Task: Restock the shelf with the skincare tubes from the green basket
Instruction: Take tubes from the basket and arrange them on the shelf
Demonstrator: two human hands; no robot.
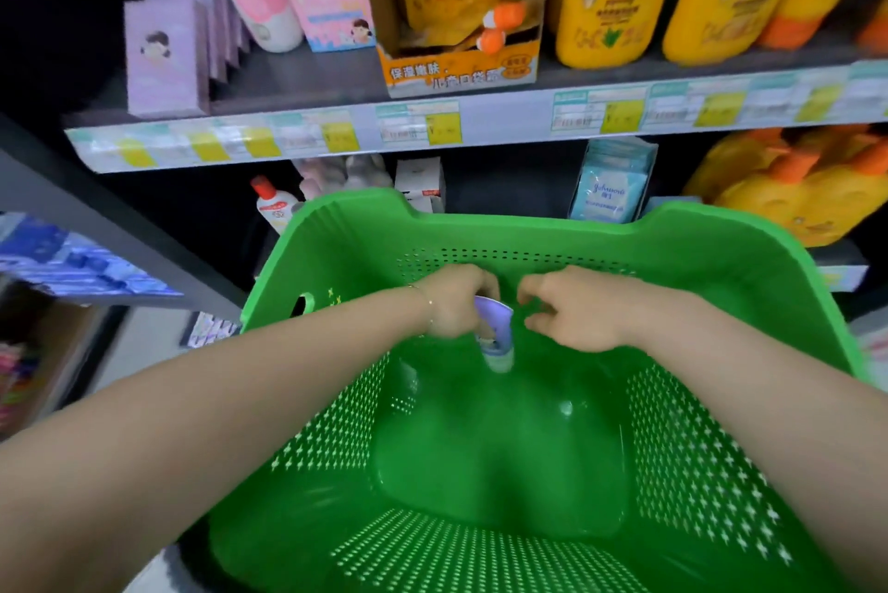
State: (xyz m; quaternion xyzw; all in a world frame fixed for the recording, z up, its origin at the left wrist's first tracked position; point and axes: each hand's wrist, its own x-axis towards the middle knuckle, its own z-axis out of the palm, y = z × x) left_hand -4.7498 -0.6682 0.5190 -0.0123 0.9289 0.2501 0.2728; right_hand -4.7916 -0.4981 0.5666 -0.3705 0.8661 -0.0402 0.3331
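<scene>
Left hand around lavender tube

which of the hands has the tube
The left hand grips the lavender tube inside the green basket; the right hand beside it holds nothing.

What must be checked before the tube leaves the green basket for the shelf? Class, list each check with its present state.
1. Left hand grips the lavender plastic tube with white cap: ok.
2. Right hand holds nothing: ok.
3. Tube lifted above the green perforated plastic basket's rim: not ok.
4. Tube's slot on the grey shelf identified: cannot tell.
</scene>
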